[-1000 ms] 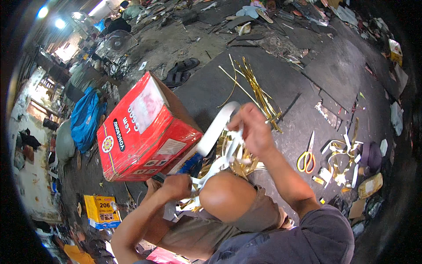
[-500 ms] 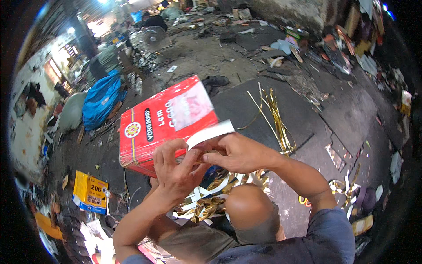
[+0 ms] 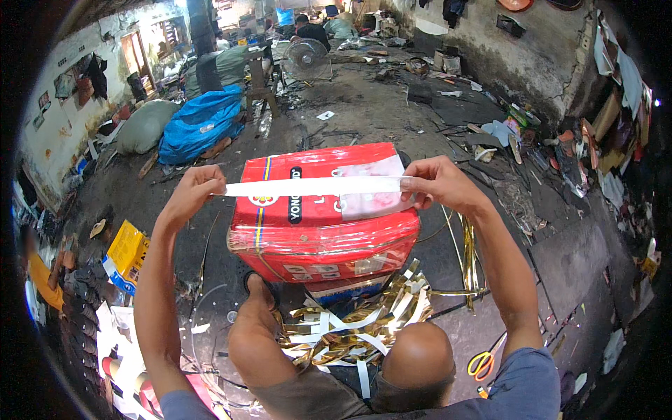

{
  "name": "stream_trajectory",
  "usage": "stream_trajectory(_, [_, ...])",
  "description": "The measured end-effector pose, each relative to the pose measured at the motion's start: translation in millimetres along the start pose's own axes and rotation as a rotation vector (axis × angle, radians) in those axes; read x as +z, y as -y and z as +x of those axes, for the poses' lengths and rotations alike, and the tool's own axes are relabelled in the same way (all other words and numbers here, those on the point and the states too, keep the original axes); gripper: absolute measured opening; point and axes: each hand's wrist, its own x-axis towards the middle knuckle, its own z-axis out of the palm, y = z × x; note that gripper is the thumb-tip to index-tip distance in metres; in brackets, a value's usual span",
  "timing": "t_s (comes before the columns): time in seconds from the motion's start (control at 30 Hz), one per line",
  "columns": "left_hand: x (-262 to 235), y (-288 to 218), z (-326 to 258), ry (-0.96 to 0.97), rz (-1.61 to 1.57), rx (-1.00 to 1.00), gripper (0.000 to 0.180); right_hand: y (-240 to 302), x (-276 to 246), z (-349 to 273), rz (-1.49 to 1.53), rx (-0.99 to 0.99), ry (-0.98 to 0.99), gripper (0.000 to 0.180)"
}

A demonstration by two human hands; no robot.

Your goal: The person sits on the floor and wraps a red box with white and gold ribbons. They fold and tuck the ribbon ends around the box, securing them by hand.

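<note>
So the dark floor [image 3: 378, 112] in here is the biggest thing by a mile, littered with scraps toward the far end and along the right. Far left on it there's a blue sack [image 3: 201, 126] slumped just beside a pale bulging one [image 3: 147, 126]. Next down in size is the red carton [image 3: 325, 234], sitting right in front of the person's bent knees, shiny and kinda crumpled along its near edge, with something blue and white [image 3: 346, 288] showing under that edge. A round fan [image 3: 306, 56] stands way off on the far side. Between the carton and the knees is a messy pile [image 3: 350, 325] of white and gold strips, and over on the left there's a small yellow-and-blue box [image 3: 129, 248] lying tilted. A skinny gold bundle [image 3: 468, 255] lies right of the carton. Then the white strip [image 3: 315, 185], stretched flat and straight above the carton's top; I can't tell if it touches. The hands are well apart, one per end: the left hand [image 3: 193, 190] has thumb and finger pinched on the left end, and the right hand [image 3: 442, 183] clamps the right end the same way, its other fingers curled. Smallest is the orange-and-yellow-handled scissors [image 3: 481, 365], near right, partly hidden by the arm.
</note>
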Motion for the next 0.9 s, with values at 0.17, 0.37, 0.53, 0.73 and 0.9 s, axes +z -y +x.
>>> stream_trajectory(0.17, [40, 20, 13, -0.560, 1.453, 0.054, 0.029, -17, 11, 19, -0.300, -0.022, -0.056, 0.026])
stream_trajectory(0.37, [207, -71, 67, -0.147, 0.051, 0.406, 0.048, -7, 42, 24, -0.680, -0.133, -0.217, 0.047])
stream_trajectory(0.53, [233, -77, 73, 0.021, -0.359, 0.219, 0.042, -15, 44, 21, -0.695, -0.118, -0.365, 0.043])
stream_trajectory(0.73, [247, -71, 67, -0.165, -0.037, 0.445, 0.027, -16, 33, 4, -0.675, -0.234, -0.332, 0.024])
stream_trajectory(0.9, [253, -70, 69, -0.202, 0.020, 0.465, 0.018, -15, 30, -3, -0.945, -0.437, -0.377, 0.018])
